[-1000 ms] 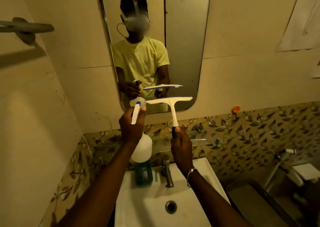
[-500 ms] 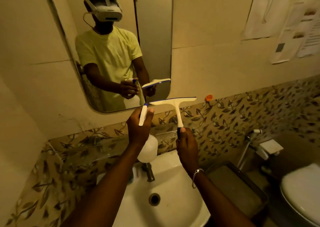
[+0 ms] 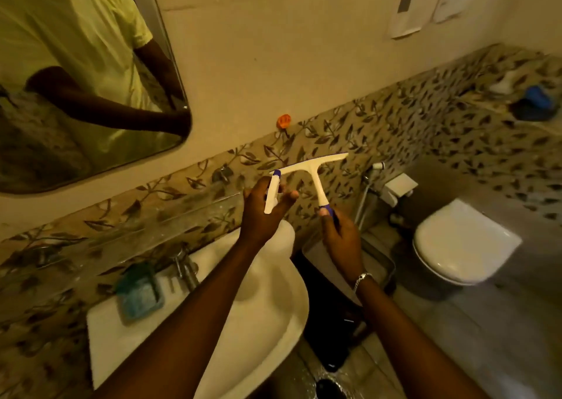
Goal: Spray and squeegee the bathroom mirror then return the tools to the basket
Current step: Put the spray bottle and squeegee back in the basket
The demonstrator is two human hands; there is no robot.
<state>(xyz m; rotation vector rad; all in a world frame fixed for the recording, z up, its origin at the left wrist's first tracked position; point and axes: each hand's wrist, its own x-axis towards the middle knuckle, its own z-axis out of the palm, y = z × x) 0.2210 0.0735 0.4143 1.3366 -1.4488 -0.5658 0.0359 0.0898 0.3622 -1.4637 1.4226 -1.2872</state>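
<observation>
Near: sink [image 3: 127, 331] fills lower left, its curved front rim runs under the left forearm. Soap dish [image 3: 140, 292] on its back ledge, tap [image 3: 185, 266] beside it. Right of the sink rim, a dark gap down to the floor, with a grey basket [image 3: 381, 264] right under the right wrist.

Left hand [image 3: 261, 213] wrapped around the neck of the spray bottle [image 3: 281, 240]; fingers closed on it, index finger out near the trigger. Bottle long axis roughly vertical, blue-tipped nozzle end up, white body hanging below the hand over the sink's right edge.

Right hand [image 3: 342, 240] closed on the blue grip end of the squeegee [image 3: 316, 175], thumb on top. Handle runs up and slightly left from the hand; blade bar sits on top, tilted, right end higher. Blade's left end is just beside the bottle's nozzle; cannot tell if touching.

Both tools are held in open air above the sink/basket gap, clear of the wall.

Far: leaf-pattern tile band, glass shelf [image 3: 121, 228] along it, toilet [image 3: 459, 246] to the right with open floor in front. Mirror [image 3: 91, 79] upper left, its lower right corner well apart from both tools.
</observation>
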